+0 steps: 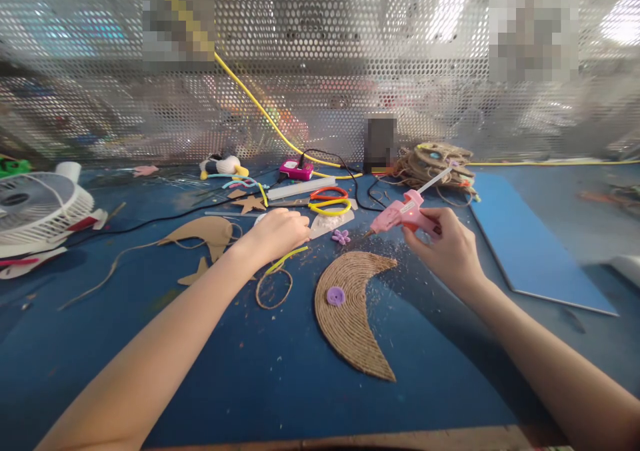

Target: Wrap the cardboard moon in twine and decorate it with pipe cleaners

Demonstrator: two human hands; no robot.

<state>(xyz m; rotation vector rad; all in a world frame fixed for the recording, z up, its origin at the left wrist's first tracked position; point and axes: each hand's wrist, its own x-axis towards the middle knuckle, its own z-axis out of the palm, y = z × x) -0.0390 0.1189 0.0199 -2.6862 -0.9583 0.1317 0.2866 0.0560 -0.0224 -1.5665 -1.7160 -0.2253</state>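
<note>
My right hand (453,248) grips a pink hot glue gun (400,214), a glue stick poking from its back end. Its nozzle points down toward a small purple flower (341,237) on the table. My left hand (281,234) is closed, fingers curled down beside a translucent plastic piece (333,223) with whitish lumps; whatever is between the fingertips is hidden. Between my arms lies a crescent moon (345,328) covered in twine rows, with a purple button (335,296) on its left part. Scissors (330,206) with red and yellow handles lie behind the plastic piece.
Left of my forearm are cardboard cutouts (200,230) and loose twine; a twine loop (274,290) lies right of it. A white fan (40,204) stands far left. Behind are a pink power adapter (296,170), cords and a twine roll (435,161). A blue board (535,238) lies right.
</note>
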